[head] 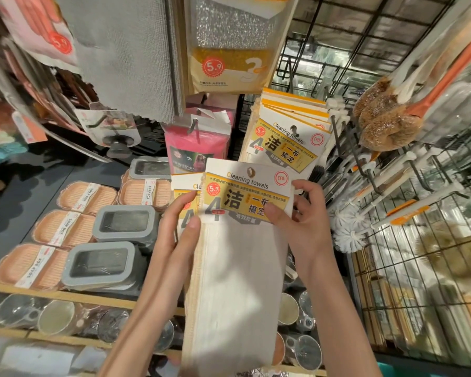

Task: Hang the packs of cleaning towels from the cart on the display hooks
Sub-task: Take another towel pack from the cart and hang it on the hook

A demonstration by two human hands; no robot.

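Both hands held a pack of cleaning towels (pixel 237 240) between them — long, off-white cloth under a white-and-yellow header card with a red price dot. The left hand (pixel 174 227) pinched its left edge and a second pack (pixel 184 191) behind; the right hand (pixel 302 216) pinched the card's right side. Above the right hand, hung packs (pixel 288 137) crowded a hook.

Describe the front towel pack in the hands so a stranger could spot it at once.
Start at the wire grid on the right, where towel packs hang on a hook. Just below, the left hand and right hand hold the front pack. Unlike the second pack half hidden behind it, its whole yellow label shows, over long white cloth.
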